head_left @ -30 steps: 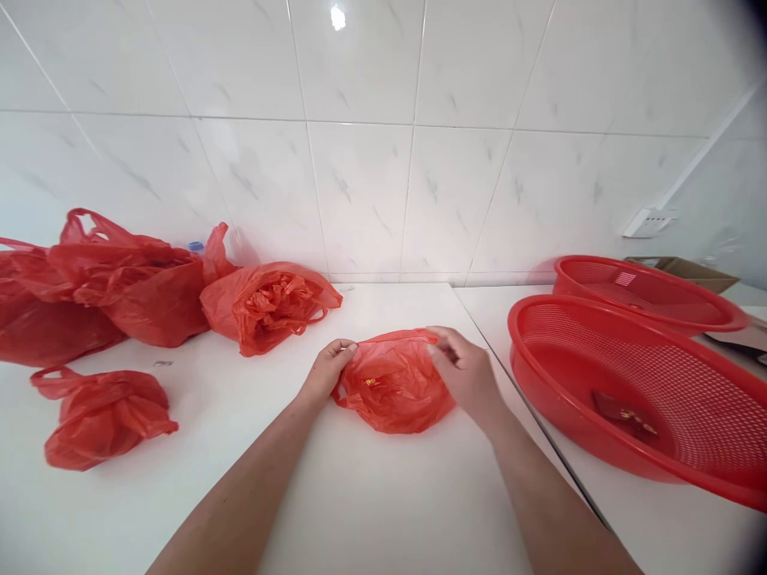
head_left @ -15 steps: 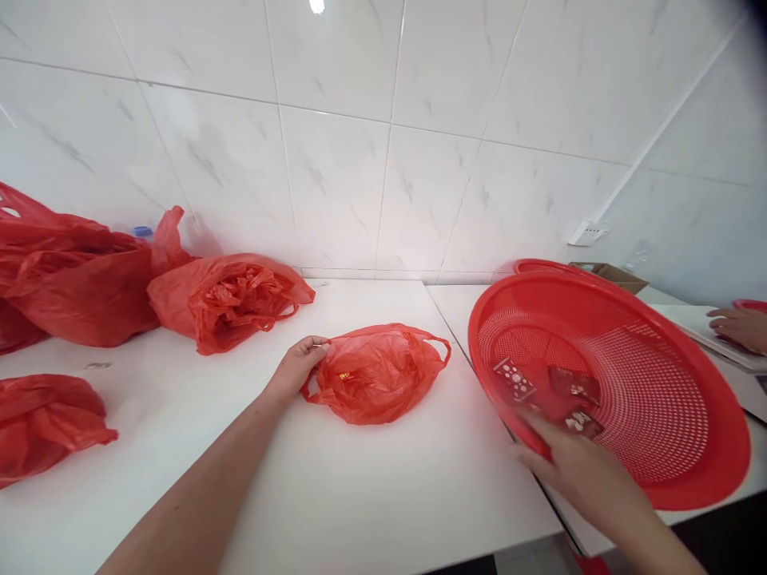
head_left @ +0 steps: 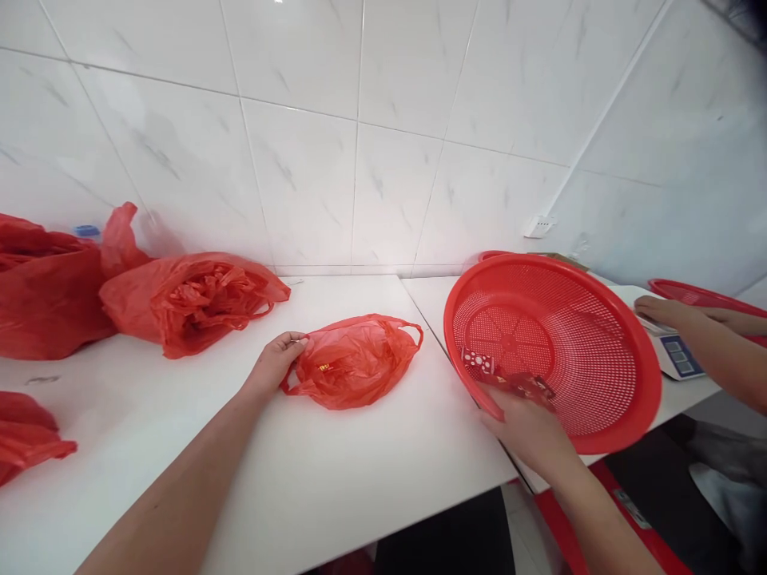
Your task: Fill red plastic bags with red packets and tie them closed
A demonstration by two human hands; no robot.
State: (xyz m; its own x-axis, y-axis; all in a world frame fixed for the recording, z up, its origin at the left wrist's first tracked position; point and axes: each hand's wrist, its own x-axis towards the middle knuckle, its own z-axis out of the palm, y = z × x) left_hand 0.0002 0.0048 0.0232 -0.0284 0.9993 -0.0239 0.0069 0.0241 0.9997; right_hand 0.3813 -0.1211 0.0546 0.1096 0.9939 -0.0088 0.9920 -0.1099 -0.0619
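Here's the open red bag (head_left: 353, 363), mouth up in the middle of the white counter (head_left: 359, 455), a loop handle towards the basket; the left hand (head_left: 281, 355) has its rim pinched between thumb and fingers; over to the right, the right hand (head_left: 533, 427) is clasped on the near rim of the red basket (head_left: 599, 359), which tips its mouth this way; red packets (head_left: 527, 386) sit inside, by those fingers; left of the bag, a stuffed red bag (head_left: 209, 303); far right, a co-worker's hand (head_left: 656, 310) at a scale (head_left: 680, 357).
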